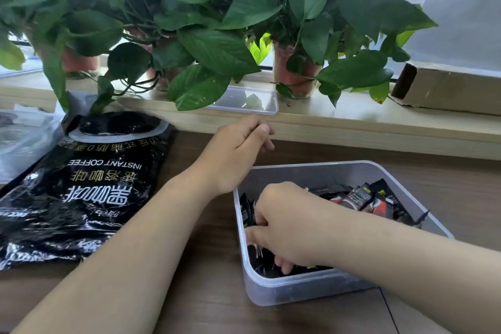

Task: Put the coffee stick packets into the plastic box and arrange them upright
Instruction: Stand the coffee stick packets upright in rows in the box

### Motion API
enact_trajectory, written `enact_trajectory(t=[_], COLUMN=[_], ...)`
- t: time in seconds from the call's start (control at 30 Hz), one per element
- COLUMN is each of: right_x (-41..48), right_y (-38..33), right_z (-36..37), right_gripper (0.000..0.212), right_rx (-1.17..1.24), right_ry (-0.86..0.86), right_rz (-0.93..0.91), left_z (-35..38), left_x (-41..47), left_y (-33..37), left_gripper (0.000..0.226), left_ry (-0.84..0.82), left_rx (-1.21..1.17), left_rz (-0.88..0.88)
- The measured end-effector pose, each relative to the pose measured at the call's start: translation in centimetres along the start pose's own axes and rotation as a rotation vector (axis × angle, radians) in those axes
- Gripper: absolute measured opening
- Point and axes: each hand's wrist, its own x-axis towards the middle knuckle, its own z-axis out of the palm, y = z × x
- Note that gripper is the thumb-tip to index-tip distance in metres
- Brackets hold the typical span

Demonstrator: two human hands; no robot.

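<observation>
A translucent plastic box point(311, 289) stands on the brown table at lower right. Several black coffee stick packets point(363, 196) lie and lean inside it. My right hand point(282, 222) reaches into the box's left half, its fingers curled around packets standing against the left wall point(247, 211). My left hand point(235, 152) hovers above the table just beyond the box's far left corner, fingers loosely curled, holding nothing visible. A large black instant coffee bag point(81, 187) lies flat on the table to the left.
A wooden sill point(352, 122) runs behind the table with potted plants point(295, 73), the box's clear lid point(244, 102) and a cardboard box point(447, 87). Clear plastic wrapping point(21, 141) lies at far left.
</observation>
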Motion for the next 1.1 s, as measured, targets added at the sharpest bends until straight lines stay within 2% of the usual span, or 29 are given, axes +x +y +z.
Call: enact_trajectory(t=[0.1, 0.23, 0.47, 0.57, 0.7, 0.77, 0.83, 0.93, 1.0, 1.1], right_x=[-0.2, 0.3, -0.1, -0.8, -2.7, -3.5, -3.8, -4.1, -3.9, -3.0], right_y=[0.2, 0.2, 1.2, 2.1, 3.8, 4.5, 5.4, 7.0, 7.9, 8.3], right_z=[0.0, 0.9, 0.0, -0.4, -1.9, -2.6, -3.2, -4.1, -4.2, -3.7], right_gripper=[0.039, 0.028, 0.024, 0.014, 0.019, 0.021, 0.022, 0.022, 0.02, 0.012], right_rx=[0.076, 0.239, 0.321, 0.379, 0.476, 0.489, 0.472, 0.437, 0.396, 0.197], right_ry=[-0.034, 0.004, -0.024, 0.05, 0.132, 0.164, 0.222, 0.383, 0.444, 0.455], right_rz=[0.016, 0.041, 0.045, 0.042, 0.025, 0.019, 0.01, -0.023, -0.053, -0.135], left_z=[0.1, 0.2, 0.1, 0.0, -0.7, -1.2, -1.5, -1.5, -1.3, -0.9], left_x=[0.0, 0.0, 0.0, 0.0, 0.0, -0.2, -0.6, -1.5, -1.9, -2.2], left_y=[0.0, -0.1, 0.0, 0.4, 0.8, 1.4, 2.3, 3.4, 3.5, 3.6], left_gripper=[0.03, 0.031, 0.031, 0.029, 0.028, 0.03, 0.029, 0.028, 0.035, 0.04], left_ry=[-0.011, -0.025, -0.02, -0.003, -0.032, -0.117, -0.271, -0.469, -0.565, -0.645], left_rx=[-0.004, 0.0, -0.006, -0.058, -0.015, 0.04, 0.149, 0.329, 0.416, 0.478], left_rz=[0.004, 0.005, 0.003, -0.023, -0.01, 0.066, 0.166, 0.256, 0.304, 0.32])
